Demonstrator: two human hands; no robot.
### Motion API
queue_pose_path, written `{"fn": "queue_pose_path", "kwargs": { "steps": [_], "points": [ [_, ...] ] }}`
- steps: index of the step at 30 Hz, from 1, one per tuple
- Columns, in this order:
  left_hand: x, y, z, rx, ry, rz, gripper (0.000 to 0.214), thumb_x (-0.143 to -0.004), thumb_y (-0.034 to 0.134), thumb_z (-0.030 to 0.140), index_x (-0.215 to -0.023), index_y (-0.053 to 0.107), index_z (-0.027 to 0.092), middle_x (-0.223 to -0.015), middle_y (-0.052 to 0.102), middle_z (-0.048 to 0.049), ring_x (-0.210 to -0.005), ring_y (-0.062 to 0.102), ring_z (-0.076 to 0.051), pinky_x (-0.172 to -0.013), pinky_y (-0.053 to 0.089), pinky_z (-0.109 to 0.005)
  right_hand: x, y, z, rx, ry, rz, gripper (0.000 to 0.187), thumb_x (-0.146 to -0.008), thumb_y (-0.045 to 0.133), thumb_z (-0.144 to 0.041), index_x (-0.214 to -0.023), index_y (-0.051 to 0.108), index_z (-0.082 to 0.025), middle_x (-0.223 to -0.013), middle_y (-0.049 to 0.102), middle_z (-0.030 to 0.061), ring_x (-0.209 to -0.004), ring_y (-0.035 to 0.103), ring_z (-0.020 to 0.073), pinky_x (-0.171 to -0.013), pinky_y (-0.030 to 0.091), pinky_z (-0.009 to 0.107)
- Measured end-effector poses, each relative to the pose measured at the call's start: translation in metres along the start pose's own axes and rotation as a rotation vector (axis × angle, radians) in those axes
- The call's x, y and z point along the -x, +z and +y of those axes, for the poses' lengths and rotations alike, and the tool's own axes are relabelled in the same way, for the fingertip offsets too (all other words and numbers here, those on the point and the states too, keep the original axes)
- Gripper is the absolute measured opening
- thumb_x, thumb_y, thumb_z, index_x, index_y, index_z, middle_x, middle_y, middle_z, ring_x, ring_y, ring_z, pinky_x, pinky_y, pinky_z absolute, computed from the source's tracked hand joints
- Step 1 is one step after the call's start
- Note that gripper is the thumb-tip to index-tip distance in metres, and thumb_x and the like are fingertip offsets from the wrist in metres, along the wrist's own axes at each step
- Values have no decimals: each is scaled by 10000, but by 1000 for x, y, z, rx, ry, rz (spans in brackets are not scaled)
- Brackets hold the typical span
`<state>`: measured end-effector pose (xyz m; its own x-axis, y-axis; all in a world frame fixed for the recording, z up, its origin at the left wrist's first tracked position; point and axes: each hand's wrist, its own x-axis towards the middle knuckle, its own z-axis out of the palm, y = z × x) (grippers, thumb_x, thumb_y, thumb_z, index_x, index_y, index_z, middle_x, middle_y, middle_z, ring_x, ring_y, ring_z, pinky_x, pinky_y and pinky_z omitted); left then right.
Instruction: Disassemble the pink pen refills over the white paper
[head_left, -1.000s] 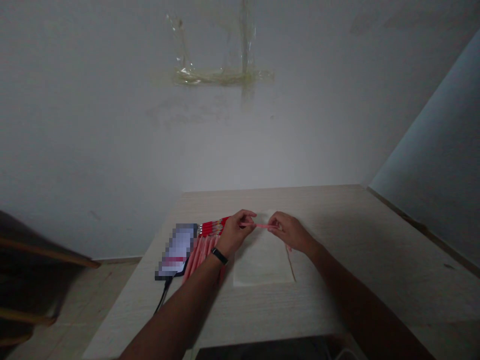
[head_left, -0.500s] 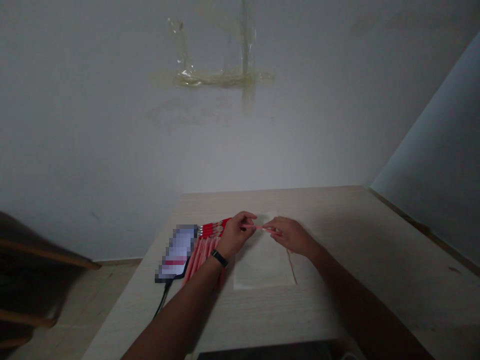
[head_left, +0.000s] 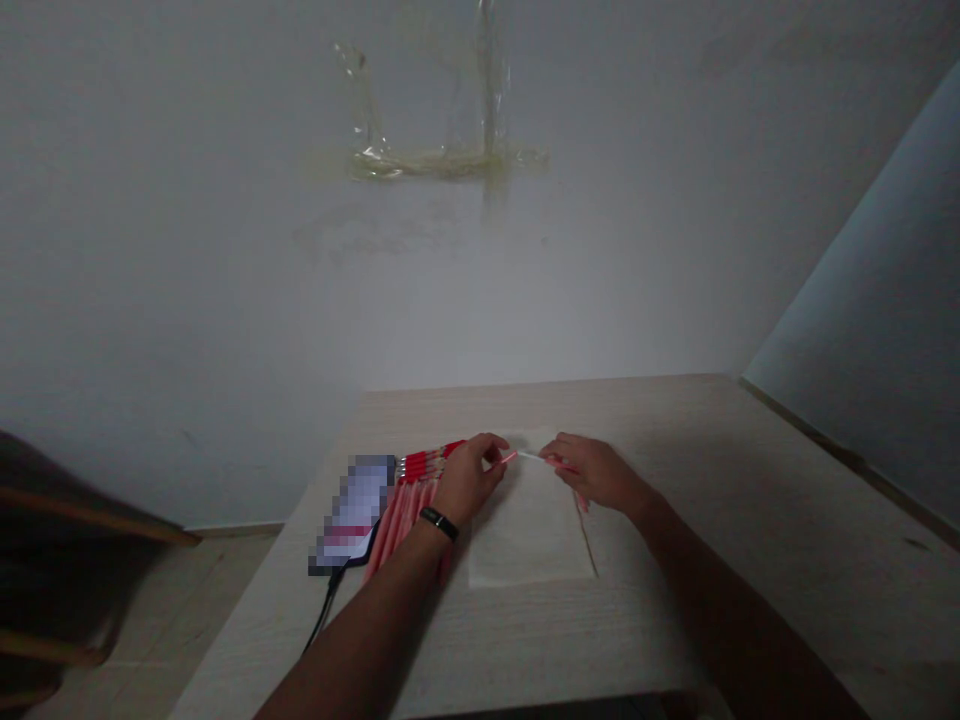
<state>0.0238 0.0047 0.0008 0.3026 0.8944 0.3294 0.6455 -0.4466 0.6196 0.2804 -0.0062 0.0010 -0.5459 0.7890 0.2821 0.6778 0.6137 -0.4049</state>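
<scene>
My left hand (head_left: 466, 478), with a dark band on its wrist, is closed in a pinch on the pink cap end of a thin pen. My right hand (head_left: 598, 472) is closed on the pen's slim white and pink body (head_left: 541, 459). A small gap shows between the two pieces. Both hands hover just above a white sheet of paper (head_left: 529, 535) lying on the light wooden table (head_left: 750, 520). Under my left hand lies a row of red pens (head_left: 426, 461) and pink tubes (head_left: 401, 508).
A phone (head_left: 352, 512) with a cable running off the table's front edge lies left of the pens. A thin stick (head_left: 587, 540) rests along the paper's right edge. A white wall with old tape marks stands behind. Dark wooden furniture (head_left: 52, 560) is at the far left.
The pen held joined between both hands has come apart: my hands have drawn slightly away from each other and lowered toward the paper.
</scene>
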Motion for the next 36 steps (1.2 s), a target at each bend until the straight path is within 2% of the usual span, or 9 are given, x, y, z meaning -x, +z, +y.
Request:
{"fn": "queue_pose_path", "kwargs": {
  "steps": [4,9,19,24,30,36],
  "points": [
    [0,2,-3,0,-26,-30,251,-851,632,207,-1100,664,195,-876,716,-31,-782,648,-157,-721,479,-264,0,-2,3,-6,33,13,286,-881,554,-120,-1120,664,-232,-999,684,31,-889,634,180,-805,443,266],
    [1,4,-3,52,-40,-82,343,-851,594,169,-1191,632,194,-851,704,-16,-717,641,-134,-696,473,-243,-1,2,3,-35,58,13,317,-859,568,-104,-1133,654,-236,-1033,688,25,-892,644,171,-825,450,263],
    [4,10,-11,-58,-116,-236,344,-785,597,119,-1116,675,172,-831,721,-45,-726,652,-156,-662,441,-243,-1,2,-2,-46,89,27,307,-870,566,-124,-1145,645,-237,-1024,688,27,-853,638,166,-781,446,257],
    [6,12,-11,-97,-145,-281,307,-827,597,187,-1126,666,179,-814,729,-47,-715,660,-158,-643,431,-239,-3,4,-3,-51,85,8,327,-843,587,-111,-1140,641,-237,-1048,687,29,-871,629,169,-791,439,257],
    [8,10,-6,-127,-171,-298,256,-838,588,213,-1072,686,184,-839,736,-63,-732,664,-163,-643,428,-240,-3,6,-6,-54,103,-11,308,-840,580,-111,-1115,648,-230,-1011,683,27,-874,616,173,-779,429,255],
    [8,12,-10,-143,-167,-266,231,-855,596,265,-1037,700,170,-913,729,-88,-782,659,-179,-699,453,-264,-2,7,-5,-73,93,-19,311,-849,569,-111,-1124,657,-227,-993,671,27,-861,608,169,-765,425,249]
  ]
}}
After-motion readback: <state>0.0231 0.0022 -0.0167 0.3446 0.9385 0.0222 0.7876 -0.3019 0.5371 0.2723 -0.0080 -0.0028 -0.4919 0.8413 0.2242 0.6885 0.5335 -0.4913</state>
